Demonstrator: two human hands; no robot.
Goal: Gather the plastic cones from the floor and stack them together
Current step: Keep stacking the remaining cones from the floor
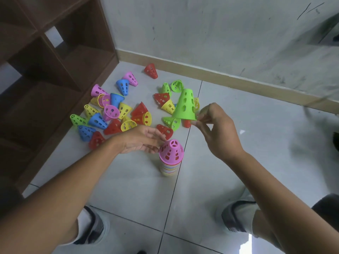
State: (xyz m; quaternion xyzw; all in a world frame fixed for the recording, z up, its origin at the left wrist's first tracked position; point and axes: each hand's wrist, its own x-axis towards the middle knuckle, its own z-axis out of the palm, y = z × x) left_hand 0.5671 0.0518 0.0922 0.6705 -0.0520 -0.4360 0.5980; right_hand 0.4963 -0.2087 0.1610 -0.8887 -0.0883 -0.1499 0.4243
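Note:
A stack of cones (pixel 169 167) stands upright on the tiled floor, topped by a pink perforated cone (pixel 171 150). My left hand (pixel 141 140) hovers just left of the stack's top, fingers relaxed and holding nothing. My right hand (pixel 214 125) pinches the rim of a green cone (pixel 186 105), held upright in the air above and to the right of the stack. Several loose cones in red, yellow, blue, pink and green (pixel 117 110) lie scattered on the floor beyond the stack.
A dark wooden shelf unit (pixel 45 70) stands at the left, its base beside the scattered cones. A wall with a beige skirting board (pixel 229 79) runs behind. My two shoes (pixel 91 226) rest on the floor near the bottom edge.

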